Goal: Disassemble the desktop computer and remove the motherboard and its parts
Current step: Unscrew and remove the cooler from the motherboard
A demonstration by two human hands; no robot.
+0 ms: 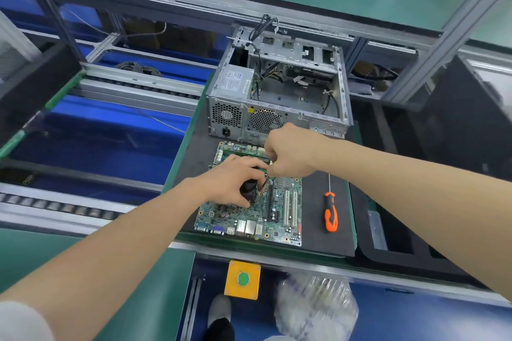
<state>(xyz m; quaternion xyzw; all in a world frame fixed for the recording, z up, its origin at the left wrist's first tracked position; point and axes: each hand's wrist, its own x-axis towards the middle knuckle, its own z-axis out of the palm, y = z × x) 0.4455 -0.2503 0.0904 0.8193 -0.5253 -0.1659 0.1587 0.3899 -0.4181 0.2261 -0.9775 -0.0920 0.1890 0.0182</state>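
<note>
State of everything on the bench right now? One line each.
Motherboard, out of the case, flat on the mat.
Computer case, open, board bay empty, power supply still fitted.
Cooler fan, on the board, gripped by left hand.
Right hand, curled over the board, seems to pinch the fan cable.
Screwdriver, lying on the mat, untouched.

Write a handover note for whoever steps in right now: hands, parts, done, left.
Left hand: grips the black cooler fan on the motherboard.
Right hand: fingers curled where the fan cable ends; the grip itself is hidden.
Motherboard lies flat on the black mat, in front of the case. Screwdriver lies on the mat to the board's right, untouched.
Done: board out of the case.
Left: free the cable, lift off the cooler fan, strip the rest of the board. Power supply is still in the case.
</note>
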